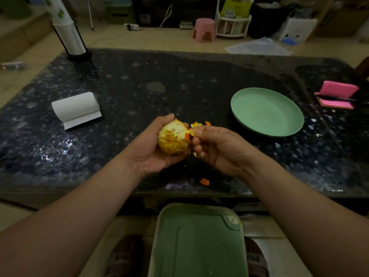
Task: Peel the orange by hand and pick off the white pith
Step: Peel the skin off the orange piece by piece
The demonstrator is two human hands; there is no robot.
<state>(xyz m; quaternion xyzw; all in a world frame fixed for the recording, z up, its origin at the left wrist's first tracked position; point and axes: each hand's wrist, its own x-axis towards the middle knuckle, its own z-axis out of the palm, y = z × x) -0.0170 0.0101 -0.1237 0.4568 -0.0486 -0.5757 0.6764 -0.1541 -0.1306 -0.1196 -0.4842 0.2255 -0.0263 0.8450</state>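
My left hand (151,144) cups a mostly peeled orange (173,139) above the dark table, its surface pale yellow with pith and a few orange skin patches. My right hand (213,145) pinches a strip of peel (196,125) at the orange's right side between thumb and forefinger; the strip still touches the fruit. A small scrap of peel (204,181) lies on the table near its front edge, below the hands.
A green plate (287,124) sits to the right, a paper towel roll (76,108) to the left, a pink sponge (337,94) at far right, a cup dispenser (69,37) at back left. A green bin lid (197,242) is below the table's front edge.
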